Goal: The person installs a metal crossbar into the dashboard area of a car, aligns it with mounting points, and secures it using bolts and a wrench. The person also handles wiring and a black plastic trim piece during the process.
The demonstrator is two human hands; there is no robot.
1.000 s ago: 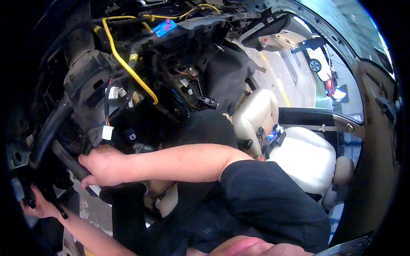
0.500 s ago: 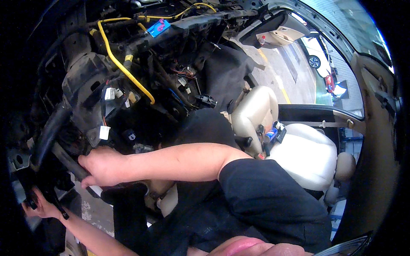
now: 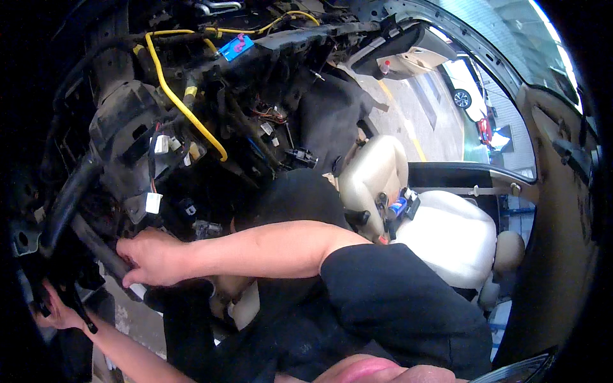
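Note:
My right hand (image 3: 153, 257) reaches across from the right, its fingers closed on a thick black strip (image 3: 102, 246) that slopes down beside the bare dashboard frame. The fingertips are partly hidden against the strip. At the lower left, my left hand (image 3: 62, 315) is beside a dark metal bracket (image 3: 80, 297), its fingers curled at a dark part I cannot make out. Just above my right hand, a white connector (image 3: 153, 203) hangs on a dark cable. More white connectors (image 3: 161, 144) sit higher, by the steering column housing (image 3: 124, 115).
A yellow cable (image 3: 172, 96) runs along the black crossbeam, where a blue box (image 3: 236, 48) sits. Loose wires (image 3: 271, 116) lie in the footwell. To the right are a beige seat (image 3: 370, 169), a pale seat (image 3: 440, 239) and a blue can (image 3: 397, 206). An open door (image 3: 418, 59) stands beyond.
The view has shifted slightly, so most things sit a little further left. Both hands keep nearly the same places, my right hand still on the black strip.

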